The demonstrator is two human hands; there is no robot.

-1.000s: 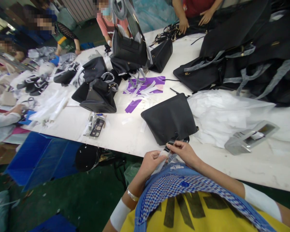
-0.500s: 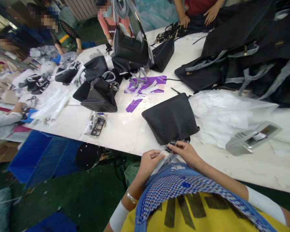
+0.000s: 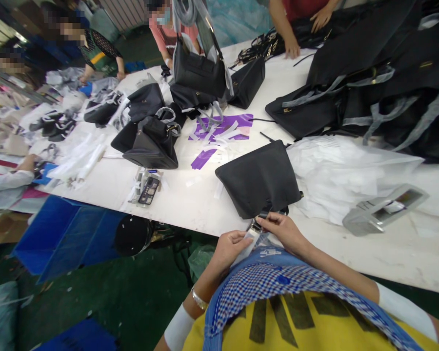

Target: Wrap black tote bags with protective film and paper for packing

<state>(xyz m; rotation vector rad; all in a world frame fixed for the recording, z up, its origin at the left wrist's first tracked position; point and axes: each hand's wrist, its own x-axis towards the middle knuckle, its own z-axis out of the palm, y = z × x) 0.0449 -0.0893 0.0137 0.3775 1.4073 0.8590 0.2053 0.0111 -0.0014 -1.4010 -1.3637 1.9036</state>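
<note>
Strap point(image 3: 255, 226) held in both hands at the tabletop's point(image 3: 190, 209) near edge

The left hand point(image 3: 231, 247) grips a white strip point(image 3: 246, 247) between thumb and fingers, just below the strap. The right hand point(image 3: 280, 229) pinches the dark strap from the other side, thumb and forefinger together. Both hands are close to the wearer's blue apron point(image 3: 270, 256), and the strap lies between them, just beside the near edge of a black bag point(image 3: 259, 180) that rests flat on the tabletop.

Right of this bag sit white sheets in clear plastic point(image 3: 329, 170) and a grey holder point(image 3: 366, 218). Beyond it is a purple sheet point(image 3: 243, 129) strewn with white strips. A dark phone-like object point(image 3: 149, 190) lies to the left, near the table edge. More black bags point(image 3: 155, 151) stand farther back, and others point(image 3: 384, 78) are heaped at far right. Across the tabletop, a co-worker's hand point(image 3: 292, 48) rests near black cords point(image 3: 261, 48).
</note>
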